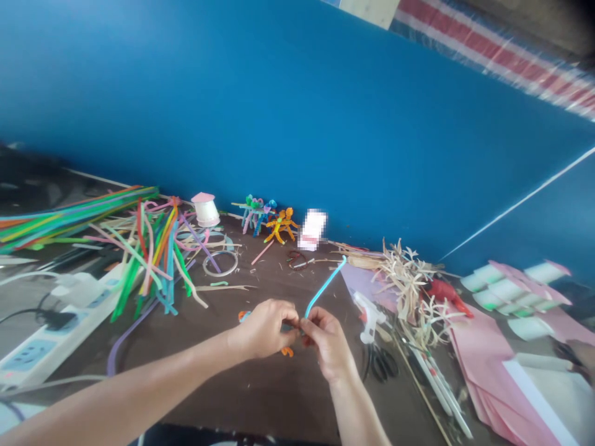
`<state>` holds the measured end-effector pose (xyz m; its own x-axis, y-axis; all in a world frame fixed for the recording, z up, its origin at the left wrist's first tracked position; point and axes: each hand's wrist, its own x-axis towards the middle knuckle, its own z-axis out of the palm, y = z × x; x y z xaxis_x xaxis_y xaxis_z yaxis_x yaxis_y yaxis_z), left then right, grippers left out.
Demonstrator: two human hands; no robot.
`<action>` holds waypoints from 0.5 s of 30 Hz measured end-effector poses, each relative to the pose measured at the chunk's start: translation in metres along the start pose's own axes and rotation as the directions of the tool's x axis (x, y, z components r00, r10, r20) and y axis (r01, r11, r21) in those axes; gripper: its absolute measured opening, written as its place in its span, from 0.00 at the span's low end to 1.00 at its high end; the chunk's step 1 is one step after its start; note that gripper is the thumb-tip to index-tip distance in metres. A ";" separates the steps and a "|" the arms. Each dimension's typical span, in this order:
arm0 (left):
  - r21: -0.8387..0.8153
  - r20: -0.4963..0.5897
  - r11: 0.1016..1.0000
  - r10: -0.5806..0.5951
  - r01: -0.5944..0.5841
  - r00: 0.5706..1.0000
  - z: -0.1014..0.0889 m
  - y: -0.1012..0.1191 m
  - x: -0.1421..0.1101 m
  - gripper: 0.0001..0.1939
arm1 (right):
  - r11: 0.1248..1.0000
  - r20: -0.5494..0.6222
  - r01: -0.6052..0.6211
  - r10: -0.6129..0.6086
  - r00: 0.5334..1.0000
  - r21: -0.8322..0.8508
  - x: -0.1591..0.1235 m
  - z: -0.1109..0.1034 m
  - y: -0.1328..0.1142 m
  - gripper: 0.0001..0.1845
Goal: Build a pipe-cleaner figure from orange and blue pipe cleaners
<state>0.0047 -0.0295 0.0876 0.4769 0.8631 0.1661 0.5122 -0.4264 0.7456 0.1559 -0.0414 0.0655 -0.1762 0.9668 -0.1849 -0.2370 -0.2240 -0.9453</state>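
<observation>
A light blue pipe cleaner [325,286] rises up and to the right from between my fingertips, its top end slightly bent. My right hand [331,347] pinches it near its lower end between thumb and finger. Fingertips of my left hand [264,329] are closed at that same lower end, close against the right ones; the exact grip is hidden. An orange bit of pipe cleaner [287,352] shows beneath the left hand, and an orange and blue bit [243,316] peeks out behind it. Whether these two join is hidden.
Loose coloured pipe cleaners [153,248] and a power strip [28,359] lie left. Finished pipe-cleaner figures [280,226] stand by the blue wall. A glue gun [370,317], scissors [383,365], pink sheets [478,353] and white paper cylinders [504,291] lie right.
</observation>
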 end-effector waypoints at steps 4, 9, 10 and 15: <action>0.100 -0.055 0.984 0.155 -0.149 0.986 0.002 -0.002 -0.004 0.05 | 0.998 -0.028 -0.014 0.016 0.999 0.057 0.000 0.002 0.000 0.14; 0.255 -0.042 0.885 0.413 -0.390 0.910 -0.001 -0.003 -0.006 0.08 | 0.981 0.000 -0.108 0.109 0.994 0.162 0.000 0.004 -0.001 0.16; 0.253 -0.034 0.870 0.445 -0.423 0.895 -0.001 -0.004 -0.007 0.09 | 0.974 0.017 -0.136 0.135 0.991 0.181 0.000 0.004 -0.001 0.16; -0.040 -0.163 0.921 0.378 -0.389 0.911 0.001 -0.004 -0.009 0.07 | 0.925 0.098 -0.253 0.235 0.967 0.284 0.000 0.006 0.001 0.15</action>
<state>-0.0006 -0.0355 0.0822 0.5117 0.6696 0.5383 0.2578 -0.7173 0.6473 0.1502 -0.0428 0.0659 -0.3192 0.8705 -0.3746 -0.4457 -0.4867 -0.7513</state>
